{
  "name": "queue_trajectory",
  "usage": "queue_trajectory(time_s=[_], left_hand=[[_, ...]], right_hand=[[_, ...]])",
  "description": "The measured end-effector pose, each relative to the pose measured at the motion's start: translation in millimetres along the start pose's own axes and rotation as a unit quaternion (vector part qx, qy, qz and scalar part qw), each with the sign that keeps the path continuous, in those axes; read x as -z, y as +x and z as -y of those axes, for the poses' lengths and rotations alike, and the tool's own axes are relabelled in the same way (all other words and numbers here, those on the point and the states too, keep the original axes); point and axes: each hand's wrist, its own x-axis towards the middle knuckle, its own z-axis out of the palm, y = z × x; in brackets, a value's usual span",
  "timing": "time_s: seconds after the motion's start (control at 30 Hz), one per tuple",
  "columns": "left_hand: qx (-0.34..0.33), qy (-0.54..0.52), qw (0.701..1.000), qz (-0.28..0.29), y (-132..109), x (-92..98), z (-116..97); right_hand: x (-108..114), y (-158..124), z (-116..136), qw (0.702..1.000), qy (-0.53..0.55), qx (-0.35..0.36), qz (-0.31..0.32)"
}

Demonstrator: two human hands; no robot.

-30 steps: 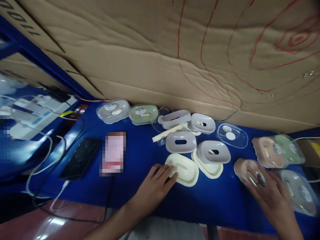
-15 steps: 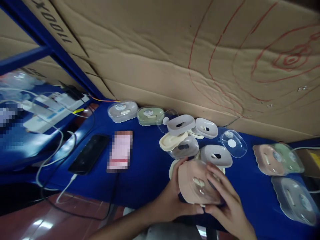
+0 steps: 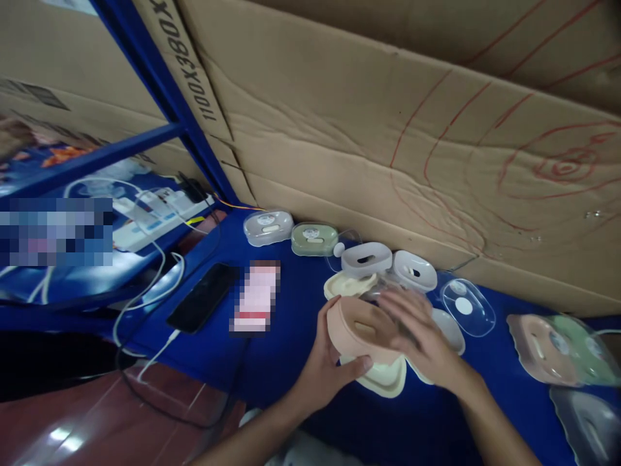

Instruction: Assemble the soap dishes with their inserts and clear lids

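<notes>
My left hand point(image 3: 327, 362) grips a pink oval plastic box point(image 3: 354, 343), thumb on its near side and fingers round its left end. The box is tilted, with a slot in its recessed face. My right hand point(image 3: 420, 330) is just to its right, fingers smeared by motion; whether it holds anything is unclear. Something clear point(image 3: 381, 288) shows by its fingertips. Below the pink box lies a cream oval tray point(image 3: 385, 378). Behind are another cream piece point(image 3: 347, 285) and grey slotted oval shells point(image 3: 366, 259), point(image 3: 414, 270), with one point(image 3: 449, 330) partly hidden by my right hand.
A clear lid point(image 3: 468, 307) lies to the right, beyond it pink point(image 3: 541, 349), green point(image 3: 585, 349) and grey point(image 3: 589, 421) covered boxes. Grey point(image 3: 268, 228) and green point(image 3: 314, 239) boxes stand along the cardboard wall point(image 3: 310, 129). Two phones point(image 3: 201, 298), point(image 3: 255, 298) and cables lie left.
The pink box has gone from being held in both hands to my left hand alone, its recessed face now showing. My right hand has moved up off it. The view has shifted left.
</notes>
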Motion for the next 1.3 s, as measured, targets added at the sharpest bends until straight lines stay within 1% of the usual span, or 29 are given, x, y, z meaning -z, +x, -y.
queue_trajectory(time_s=[0.03, 0.1, 0.13, 0.2, 0.3, 0.4, 0.47, 0.5, 0.57, 0.6, 0.67, 0.73, 0.77, 0.83, 0.87, 0.9, 0.97, 1.0, 1.03, 1.1, 1.17, 1.2, 1.3], left_hand=[[-0.005, -0.017, 1.0, 0.004, 4.5, 0.1, -3.3], [-0.016, -0.032, 0.999, 0.017, 13.2, 0.6, -9.7], [-0.021, -0.03, 0.999, 0.023, 17.0, 0.8, -12.4], [-0.034, -0.02, 0.999, 0.028, 23.4, 0.6, -16.1], [-0.047, 0.002, 0.998, 0.033, 29.7, -2.0, -18.4], [-0.038, 0.084, 0.994, 0.054, 34.1, -7.7, -19.9], [-0.037, 0.17, 0.982, 0.068, 38.3, -11.4, -20.9], [-0.047, 0.208, 0.975, 0.065, 41.2, -12.6, -21.3], [-0.089, 0.262, 0.96, 0.04, 48.4, -12.6, -21.5], [-0.112, 0.283, 0.952, 0.024, 52.4, -11.4, -21.4], [-0.141, 0.332, 0.933, 0.017, 60.2, -7.4, -20.4], [-0.151, 0.393, 0.906, 0.028, 67.2, -1.9, -19.2], [-0.157, 0.421, 0.893, 0.032, 70.6, 1.9, -19.2], [-0.178, 0.465, 0.867, 0.037, 78.4, 13.6, -22.6], [-0.194, 0.485, 0.852, 0.042, 83.5, 22.7, -26.5], [-0.208, 0.508, 0.834, 0.051, 89.7, 34.4, -32.0], [-0.227, 0.562, 0.79, 0.088, 106.4, 65.5, -46.5], [-0.22, 0.594, 0.768, 0.1, 116.6, 83.7, -54.2], [-0.201, 0.626, 0.748, 0.093, 127.6, 102.2, -61.3], [-0.139, 0.684, 0.714, 0.061, 149.7, 135.6, -71.3], [-0.076, 0.71, 0.698, 0.056, 167.8, 158.3, -74.5], [-0.067, 0.712, 0.696, 0.055, 174.1, 164.8, -74.0], [-0.071, 0.704, 0.704, 0.055, 181.1, 170.7, -70.1]], right_hand=[[-0.1, 2.6, 9.1, 0.998, 0.05, 0.026, 0.023], [3.1, 7.3, 24.1, 0.991, 0.117, 0.054, 0.036], [6.0, 9.3, 28.9, 0.99, 0.126, 0.055, 0.032], [13.3, 12.1, 32.9, 0.993, 0.105, 0.053, 0.025], [25.8, 11.6, 23.7, 0.997, 0.072, 0.029, -0.007], [37.0, 5.2, -2.9, 0.996, 0.047, -0.029, -0.073], [41.0, -0.2, -25.9, 0.992, -0.009, -0.058, -0.108], [41.4, -2.4, -36.9, 0.99, -0.047, -0.063, -0.115], [39.2, -4.8, -53.2, 0.984, -0.125, -0.063, -0.115], [37.0, -4.7, -57.0, 0.979, -0.156, -0.064, -0.113], [31.0, -2.1, -53.9, 0.973, -0.185, -0.071, -0.122], [23.0, 2.6, -38.5, 0.976, -0.166, -0.06, -0.13], [18.0, 5.1, -28.3, 0.98, -0.152, -0.044, -0.12], [6.1, 9.5, -9.1, 0.987, -0.143, 0.002, -0.075], [-0.3, 10.8, -2.3, 0.987, -0.152, 0.023, -0.048], [-6.3, 11.6, 1.6, 0.985, -0.167, 0.037, -0.025], [-15.0, 11.1, 0.7, 0.98, -0.197, 0.04, -0.009], [-17.0, 10.0, -3.1, 0.977, -0.211, 0.031, -0.012], [-17.4, 8.7, -8.0, 0.975, -0.222, 0.02, -0.018], [-14.7, 6.2, -16.9, 0.97, -0.241, -0.005, -0.036], [-10.5, 5.0, -20.3, 0.967, -0.247, -0.022, -0.051], [-8.7, 5.1, -19.6, 0.968, -0.245, -0.026, -0.052], [-5.5, 7.1, -12.1, 0.975, -0.221, -0.023, -0.03]])
